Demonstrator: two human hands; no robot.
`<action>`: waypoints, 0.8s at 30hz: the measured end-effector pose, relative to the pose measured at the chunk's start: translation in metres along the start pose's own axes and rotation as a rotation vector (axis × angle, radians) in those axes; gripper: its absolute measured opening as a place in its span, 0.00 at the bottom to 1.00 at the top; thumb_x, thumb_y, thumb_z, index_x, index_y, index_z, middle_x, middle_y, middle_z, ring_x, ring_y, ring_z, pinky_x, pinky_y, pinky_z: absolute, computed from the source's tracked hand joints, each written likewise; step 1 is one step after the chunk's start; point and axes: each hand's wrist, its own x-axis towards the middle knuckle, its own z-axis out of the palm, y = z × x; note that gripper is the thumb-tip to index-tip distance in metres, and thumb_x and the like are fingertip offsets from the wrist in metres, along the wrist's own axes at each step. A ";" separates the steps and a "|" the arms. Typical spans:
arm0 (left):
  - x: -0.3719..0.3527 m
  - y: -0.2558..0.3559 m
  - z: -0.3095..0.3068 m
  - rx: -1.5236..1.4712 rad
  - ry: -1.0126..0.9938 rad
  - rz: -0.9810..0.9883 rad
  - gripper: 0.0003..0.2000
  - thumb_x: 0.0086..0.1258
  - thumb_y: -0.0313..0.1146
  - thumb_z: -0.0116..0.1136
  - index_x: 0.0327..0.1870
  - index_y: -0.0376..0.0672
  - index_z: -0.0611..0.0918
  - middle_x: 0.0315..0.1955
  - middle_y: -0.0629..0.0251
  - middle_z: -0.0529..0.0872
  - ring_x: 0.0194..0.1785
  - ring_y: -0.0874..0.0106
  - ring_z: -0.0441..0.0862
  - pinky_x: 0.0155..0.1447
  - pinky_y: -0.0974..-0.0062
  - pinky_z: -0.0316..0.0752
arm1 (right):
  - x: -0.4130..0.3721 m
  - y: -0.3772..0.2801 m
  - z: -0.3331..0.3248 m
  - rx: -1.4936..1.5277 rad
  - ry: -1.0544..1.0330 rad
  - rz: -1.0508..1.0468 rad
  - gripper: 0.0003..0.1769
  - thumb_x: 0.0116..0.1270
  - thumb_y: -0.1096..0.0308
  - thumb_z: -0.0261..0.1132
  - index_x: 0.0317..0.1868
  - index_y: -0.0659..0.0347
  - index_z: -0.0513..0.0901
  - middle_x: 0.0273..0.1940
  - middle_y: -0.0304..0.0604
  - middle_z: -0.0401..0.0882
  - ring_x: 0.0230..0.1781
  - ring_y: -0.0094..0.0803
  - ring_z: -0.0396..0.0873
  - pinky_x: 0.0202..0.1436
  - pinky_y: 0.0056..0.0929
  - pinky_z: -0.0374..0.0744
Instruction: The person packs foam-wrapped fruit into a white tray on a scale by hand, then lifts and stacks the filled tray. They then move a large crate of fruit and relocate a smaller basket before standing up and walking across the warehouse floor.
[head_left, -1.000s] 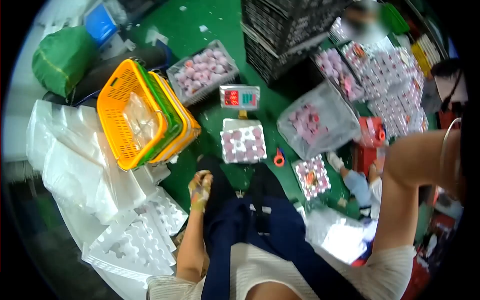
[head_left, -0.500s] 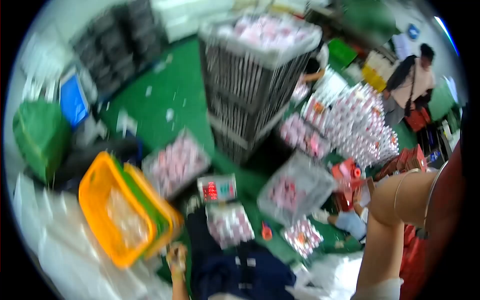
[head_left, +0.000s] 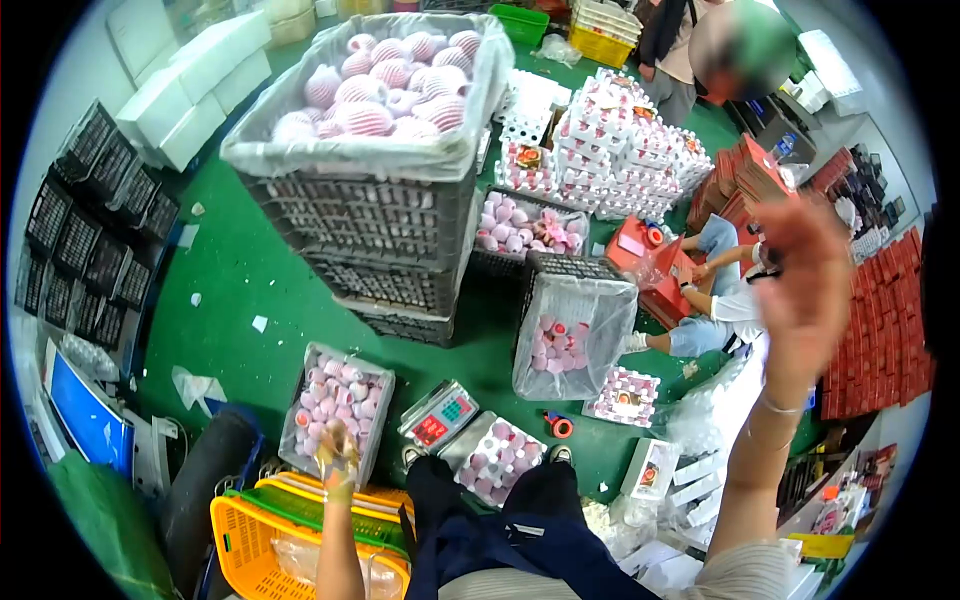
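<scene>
My left hand [head_left: 338, 458] hovers over the near edge of a low crate [head_left: 377, 425] of round fruits in pink foam nets [head_left: 335, 385]; its fingers look slightly apart, with nothing plainly in them. Raised at the right, my right hand [head_left: 805, 290] is blurred, its thumb and fingers seemingly apart and no object visible in it. By my feet, a digital scale [head_left: 440, 413] with a red display lies beside a tray of netted fruits [head_left: 497, 460]. A yellow basket [head_left: 235, 545] with a green one in it is under my left forearm.
Tall stacked black crates [head_left: 370, 220] topped with netted fruits stand ahead. A plastic-lined crate [head_left: 575, 300] tilts right of centre. A seated person [head_left: 735, 310] handles red boxes [head_left: 665, 290]; another person [head_left: 672, 50] stands behind. A tape roll [head_left: 560, 427] lies on the green floor [head_left: 230, 290].
The view has swung and sharpened, with the crate stack now further left. My left hand has come over the low fruit crate; my right hand, earlier mostly outside the view, now shows.
</scene>
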 end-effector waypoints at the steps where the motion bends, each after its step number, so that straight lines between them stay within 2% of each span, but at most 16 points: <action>1: 0.019 0.022 0.012 -0.292 0.003 -0.090 0.11 0.69 0.19 0.52 0.51 0.36 0.78 0.38 0.67 0.81 0.40 0.78 0.77 0.47 0.80 0.73 | -0.025 0.032 -0.018 -0.141 -0.129 0.196 0.29 0.59 0.76 0.63 0.63 0.65 0.69 0.52 0.42 0.75 0.53 0.31 0.75 0.61 0.34 0.73; 3: 0.043 0.063 0.052 -0.378 -0.019 0.072 0.11 0.70 0.21 0.52 0.51 0.36 0.77 0.37 0.67 0.81 0.41 0.78 0.77 0.47 0.82 0.72 | -0.083 0.112 -0.035 -0.276 -0.216 0.410 0.27 0.59 0.79 0.64 0.61 0.63 0.71 0.47 0.42 0.78 0.42 0.30 0.75 0.45 0.27 0.78; 4: 0.043 0.090 0.080 -0.140 -0.030 0.243 0.10 0.71 0.23 0.52 0.51 0.37 0.78 0.37 0.67 0.81 0.41 0.78 0.77 0.46 0.82 0.72 | -0.118 0.165 -0.046 -0.274 -0.220 0.430 0.24 0.59 0.78 0.64 0.57 0.65 0.73 0.42 0.44 0.79 0.38 0.30 0.77 0.41 0.27 0.78; 6: 0.053 0.089 0.146 -0.310 -0.144 0.217 0.09 0.71 0.25 0.54 0.50 0.37 0.78 0.38 0.68 0.81 0.41 0.78 0.77 0.45 0.82 0.72 | -0.214 0.282 -0.058 -0.193 -0.118 0.780 0.19 0.58 0.77 0.65 0.51 0.66 0.74 0.38 0.49 0.81 0.34 0.37 0.80 0.39 0.31 0.79; 8: 0.047 0.066 0.226 0.130 -0.332 0.446 0.08 0.69 0.26 0.57 0.47 0.38 0.79 0.37 0.67 0.82 0.40 0.76 0.79 0.46 0.81 0.74 | -0.323 0.382 -0.056 -0.429 -0.239 0.936 0.17 0.57 0.74 0.65 0.47 0.65 0.74 0.36 0.53 0.82 0.34 0.45 0.81 0.41 0.38 0.80; 9: 0.052 0.026 0.267 0.156 -0.389 0.371 0.06 0.70 0.28 0.56 0.45 0.39 0.78 0.35 0.66 0.81 0.38 0.74 0.77 0.44 0.79 0.73 | -0.362 0.405 -0.045 -0.407 -0.267 1.160 0.18 0.56 0.71 0.64 0.47 0.64 0.75 0.37 0.57 0.82 0.40 0.53 0.81 0.44 0.44 0.79; 10: 0.059 -0.028 0.312 -0.024 -0.452 0.097 0.05 0.71 0.30 0.55 0.42 0.39 0.78 0.34 0.66 0.79 0.36 0.72 0.75 0.41 0.77 0.73 | -0.446 0.457 -0.019 -0.383 -0.160 1.263 0.18 0.55 0.66 0.66 0.46 0.63 0.77 0.37 0.57 0.82 0.41 0.52 0.82 0.44 0.43 0.79; 11: 0.065 -0.081 0.353 -0.160 -0.463 -0.117 0.05 0.71 0.32 0.55 0.39 0.40 0.77 0.32 0.65 0.78 0.34 0.70 0.74 0.39 0.75 0.72 | -0.477 0.463 -0.006 -0.333 -0.271 1.381 0.21 0.55 0.63 0.65 0.50 0.61 0.77 0.41 0.57 0.82 0.44 0.53 0.81 0.49 0.44 0.78; 13: 0.087 -0.144 0.424 -0.133 -0.471 -0.268 0.07 0.70 0.33 0.57 0.36 0.40 0.76 0.28 0.66 0.75 0.31 0.70 0.71 0.36 0.73 0.71 | -0.564 0.486 0.036 -0.384 -0.467 1.437 0.33 0.57 0.58 0.66 0.60 0.64 0.71 0.55 0.59 0.76 0.57 0.53 0.75 0.61 0.41 0.73; 14: 0.104 -0.157 0.459 -0.028 -0.493 -0.236 0.08 0.67 0.33 0.61 0.36 0.40 0.75 0.27 0.67 0.74 0.31 0.70 0.70 0.36 0.73 0.70 | -0.589 0.493 0.053 -0.351 -0.502 1.478 0.37 0.57 0.56 0.67 0.62 0.70 0.66 0.63 0.65 0.66 0.63 0.55 0.68 0.63 0.42 0.71; 16: 0.146 -0.189 0.520 0.237 -0.538 0.015 0.12 0.61 0.32 0.67 0.35 0.40 0.74 0.25 0.70 0.72 0.30 0.72 0.68 0.35 0.73 0.70 | -0.605 0.507 0.069 -0.291 -0.389 1.587 0.41 0.57 0.57 0.68 0.63 0.73 0.62 0.64 0.69 0.61 0.64 0.59 0.65 0.64 0.45 0.70; 18: 0.188 -0.219 0.568 0.306 -0.550 0.157 0.17 0.55 0.31 0.74 0.34 0.41 0.73 0.23 0.73 0.70 0.30 0.74 0.66 0.34 0.73 0.69 | -0.631 0.553 0.092 -0.324 -0.280 1.610 0.44 0.54 0.60 0.71 0.65 0.68 0.58 0.59 0.64 0.67 0.57 0.58 0.72 0.59 0.48 0.74; 19: 0.199 -0.231 0.591 0.069 -0.518 -0.013 0.20 0.54 0.28 0.74 0.44 0.37 0.76 0.27 0.71 0.78 0.29 0.77 0.69 0.33 0.77 0.68 | -0.628 0.572 0.097 -0.409 -0.172 1.508 0.44 0.53 0.61 0.72 0.65 0.69 0.59 0.58 0.63 0.68 0.57 0.57 0.71 0.59 0.47 0.73; 21: 0.162 -0.175 0.635 0.248 -0.396 -0.336 0.25 0.63 0.27 0.65 0.61 0.34 0.73 0.51 0.59 0.83 0.45 0.67 0.82 0.47 0.71 0.78 | -0.634 0.616 0.119 -0.434 -0.079 1.293 0.38 0.53 0.59 0.72 0.59 0.69 0.65 0.58 0.64 0.70 0.59 0.56 0.71 0.60 0.45 0.73; 22: 0.210 -0.240 0.627 -0.184 -0.414 -0.486 0.33 0.63 0.31 0.65 0.68 0.37 0.62 0.58 0.55 0.77 0.57 0.57 0.78 0.60 0.52 0.75 | -0.634 0.631 0.127 -0.410 -0.074 1.189 0.34 0.53 0.59 0.72 0.56 0.68 0.69 0.55 0.64 0.74 0.57 0.56 0.74 0.58 0.45 0.75; 24: 0.188 -0.233 0.650 -0.092 -0.365 -0.418 0.27 0.65 0.29 0.62 0.64 0.38 0.68 0.54 0.56 0.79 0.54 0.57 0.79 0.57 0.50 0.77 | -0.620 0.658 0.131 -0.180 -0.273 1.434 0.25 0.55 0.59 0.69 0.48 0.66 0.77 0.44 0.63 0.81 0.47 0.56 0.80 0.50 0.45 0.80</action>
